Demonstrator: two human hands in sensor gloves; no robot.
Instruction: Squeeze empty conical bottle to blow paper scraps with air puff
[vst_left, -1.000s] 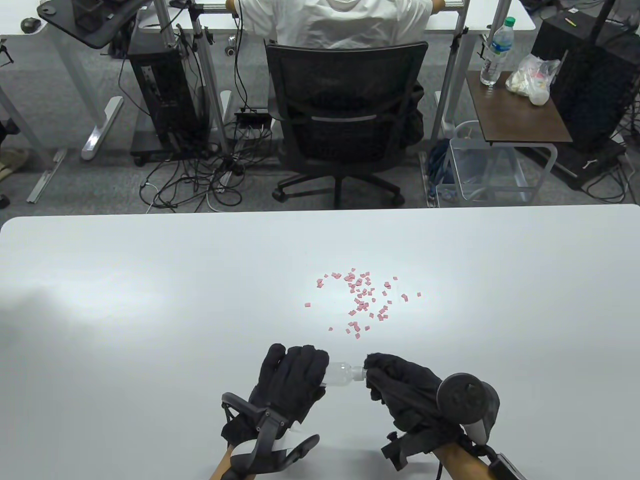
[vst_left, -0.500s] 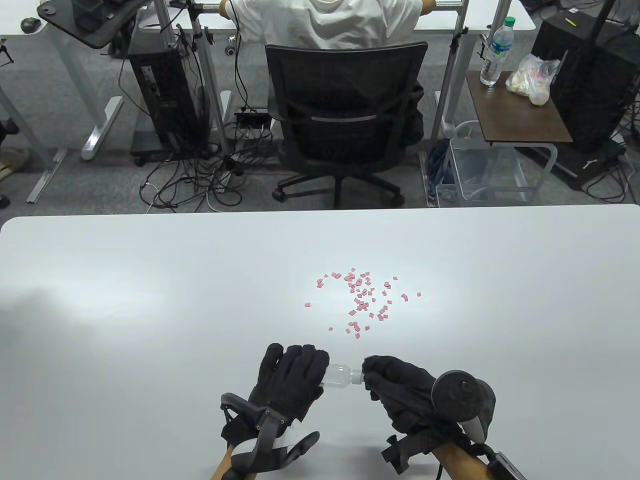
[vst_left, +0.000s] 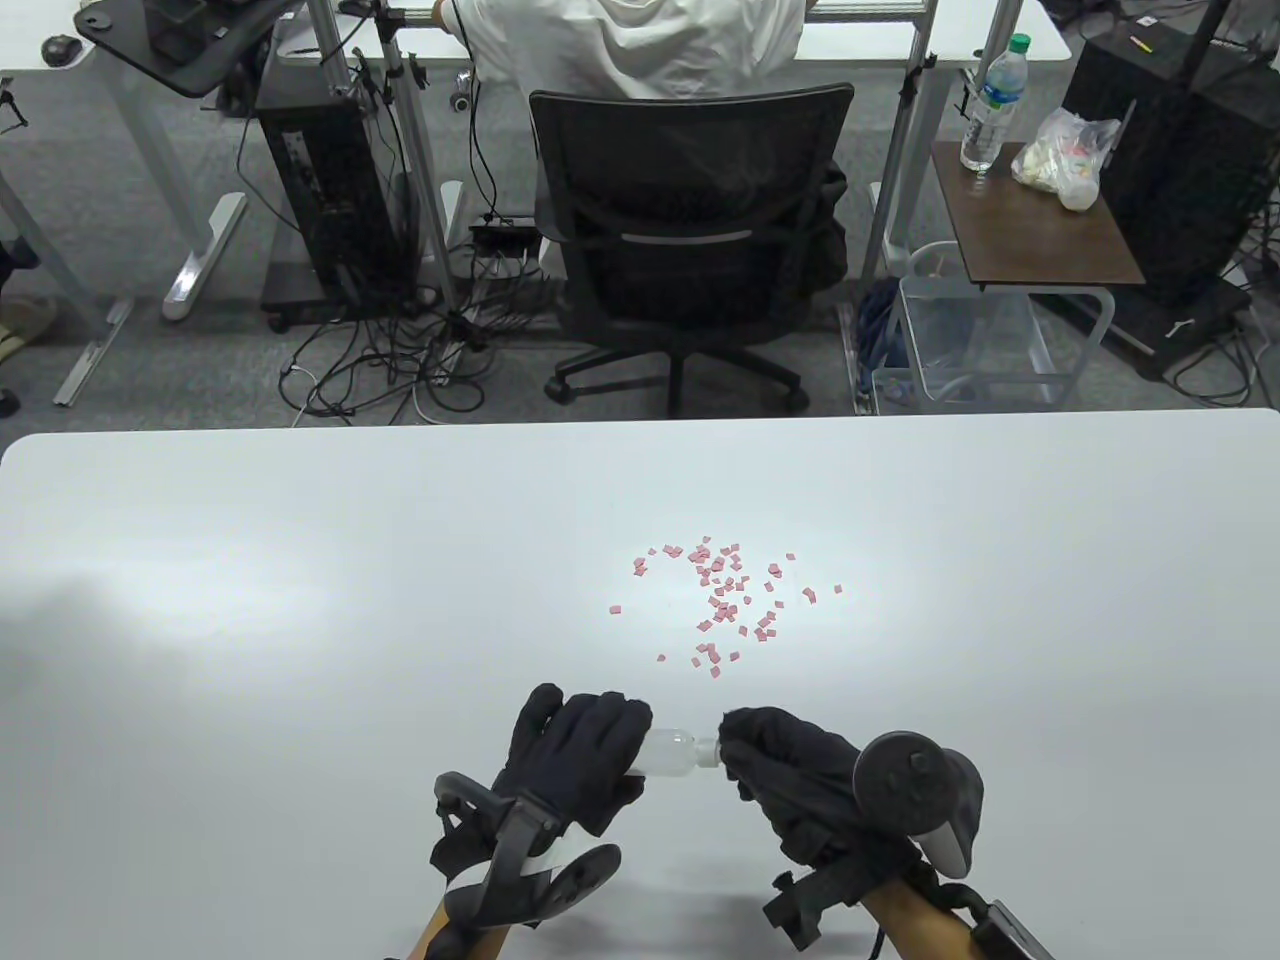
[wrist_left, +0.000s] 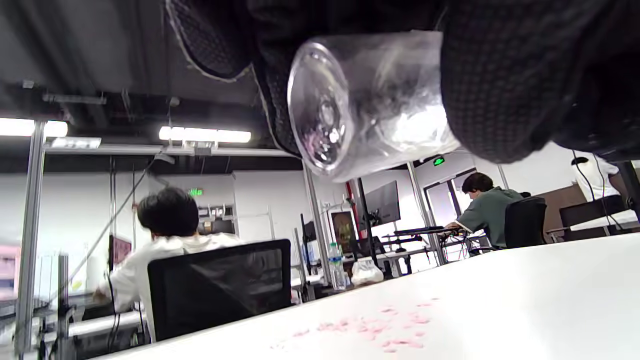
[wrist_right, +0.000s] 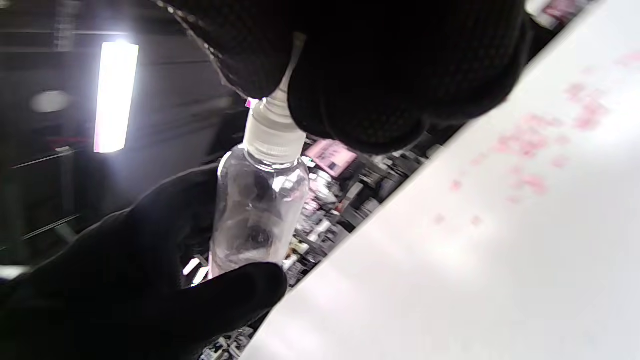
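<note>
A small clear plastic bottle with a white conical cap lies sideways in the air just above the table's near edge. My left hand grips its body; the bottle's round base shows under the gloved fingers in the left wrist view. My right hand pinches the cap's tip, and its fingertips hide the nozzle. Pink paper scraps lie scattered on the white table a short way beyond both hands.
Across the table's far edge a person in a white shirt sits in a black mesh chair. A side table with a water bottle stands at the far right, off the work table.
Both hands and the bottle have shifted slightly left and away. The left wrist has turned a little. The scraps lie as before.
</note>
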